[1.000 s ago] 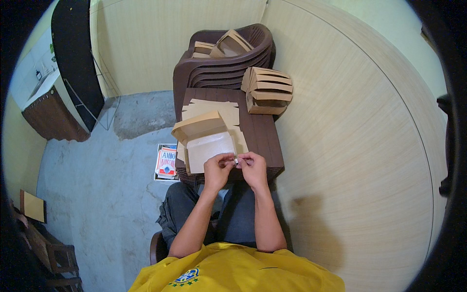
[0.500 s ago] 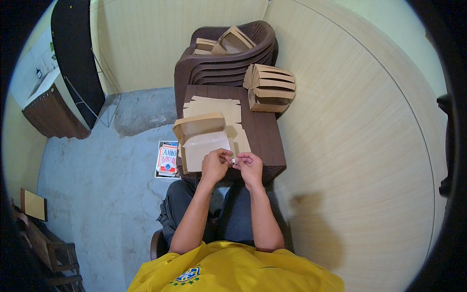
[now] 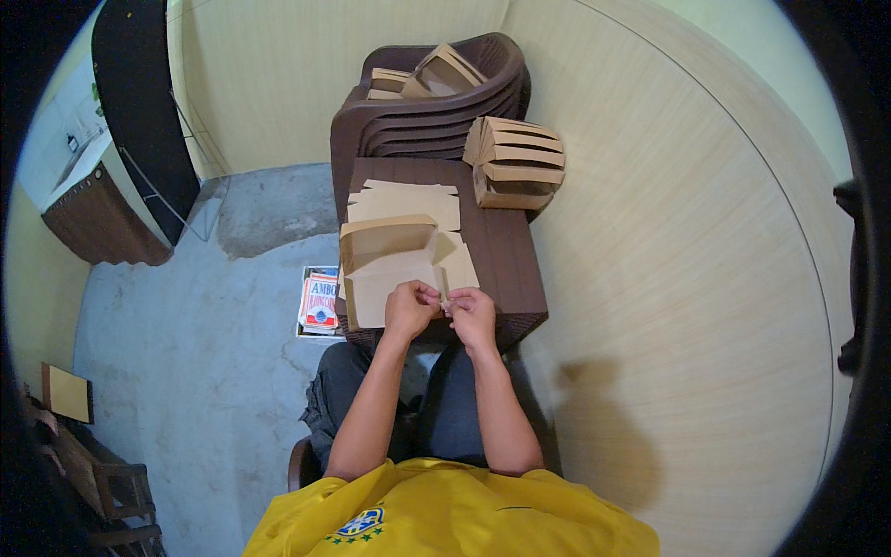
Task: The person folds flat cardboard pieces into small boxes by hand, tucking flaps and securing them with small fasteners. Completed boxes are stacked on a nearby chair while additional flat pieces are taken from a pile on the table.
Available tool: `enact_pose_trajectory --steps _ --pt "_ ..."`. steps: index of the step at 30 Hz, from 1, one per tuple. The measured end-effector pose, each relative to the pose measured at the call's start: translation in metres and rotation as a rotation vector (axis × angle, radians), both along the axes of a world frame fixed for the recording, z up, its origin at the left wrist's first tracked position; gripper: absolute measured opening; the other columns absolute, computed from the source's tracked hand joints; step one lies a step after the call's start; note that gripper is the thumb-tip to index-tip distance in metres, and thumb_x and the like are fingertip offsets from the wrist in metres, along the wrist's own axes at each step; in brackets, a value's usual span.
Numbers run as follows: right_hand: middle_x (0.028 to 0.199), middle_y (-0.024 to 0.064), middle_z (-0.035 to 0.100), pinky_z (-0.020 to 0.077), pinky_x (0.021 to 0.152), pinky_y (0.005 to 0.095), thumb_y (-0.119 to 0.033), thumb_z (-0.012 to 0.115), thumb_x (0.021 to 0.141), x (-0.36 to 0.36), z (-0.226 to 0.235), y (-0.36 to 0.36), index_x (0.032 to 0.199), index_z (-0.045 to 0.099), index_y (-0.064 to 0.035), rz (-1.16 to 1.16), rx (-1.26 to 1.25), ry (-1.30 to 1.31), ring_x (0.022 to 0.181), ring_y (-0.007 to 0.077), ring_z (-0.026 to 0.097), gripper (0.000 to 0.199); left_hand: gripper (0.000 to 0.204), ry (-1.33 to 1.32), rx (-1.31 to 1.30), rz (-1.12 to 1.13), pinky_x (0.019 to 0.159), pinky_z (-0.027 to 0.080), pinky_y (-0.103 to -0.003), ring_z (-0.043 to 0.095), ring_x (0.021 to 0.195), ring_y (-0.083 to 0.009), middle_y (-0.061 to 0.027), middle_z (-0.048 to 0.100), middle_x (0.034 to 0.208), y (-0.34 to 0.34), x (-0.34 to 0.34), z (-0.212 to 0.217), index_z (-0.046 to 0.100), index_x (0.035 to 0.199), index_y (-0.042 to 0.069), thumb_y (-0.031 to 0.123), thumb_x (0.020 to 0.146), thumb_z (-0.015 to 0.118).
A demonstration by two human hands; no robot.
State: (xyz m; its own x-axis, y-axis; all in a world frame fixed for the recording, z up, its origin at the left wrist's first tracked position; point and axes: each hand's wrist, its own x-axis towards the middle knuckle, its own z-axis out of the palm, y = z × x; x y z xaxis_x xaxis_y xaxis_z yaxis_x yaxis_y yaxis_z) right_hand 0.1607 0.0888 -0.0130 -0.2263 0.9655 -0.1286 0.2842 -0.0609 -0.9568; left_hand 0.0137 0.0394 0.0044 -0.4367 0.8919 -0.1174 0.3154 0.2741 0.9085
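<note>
White carton (image 3: pixel 316 335) on floor (image 3: pixel 204 362), left of left hand (image 3: pixel 408 312). Open cardboard box (image 3: pixel 379 276) under and beyond left hand. Left hand's fingertips bunched narrow; whether gripping, cannot tell. Small whitish piece (image 3: pixel 445 304) between hands, pinched by right hand (image 3: pixel 474 320). Brown surface (image 3: pixel 510 265) below and beyond hands; stacked cardboard boxes (image 3: pixel 520 165) beyond, right of right hand.

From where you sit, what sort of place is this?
Perhaps a small workroom or a room in a home; I can't be sure. An open cardboard box and flat card pieces lie on a brown table, with stacked brown chairs behind it and what looks like a washbasin leftward.
</note>
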Motion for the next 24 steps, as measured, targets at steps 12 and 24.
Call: enact_pose_trajectory --steps 12,24 --pt "0.092 0.0069 0.072 0.0516 0.068 0.0282 0.004 0.073 0.094 -0.002 -0.005 -0.004 0.108 0.066 -0.0014 -0.049 -0.024 0.154 0.08 0.0129 0.066 0.017 0.017 -0.037 -0.046 -0.089 0.077 0.062 -0.035 0.079 0.079 -0.0211 -0.0131 0.082 0.087 0.008 -0.011 -0.017 0.085 0.093 0.005 0.015 0.079 0.088" --pt "0.083 0.0068 0.069 0.0486 0.063 0.03 0.005 0.078 0.084 -0.001 0.008 -0.009 0.108 0.063 -0.0032 -0.175 -0.105 0.16 0.07 0.0142 0.062 0.029 0.01 -0.087 -0.024 -0.125 0.073 0.06 -0.031 0.076 0.076 -0.015 -0.0094 0.082 0.085 0.006 -0.01 -0.024 0.084 0.095 0.001 0.008 0.088 0.084"
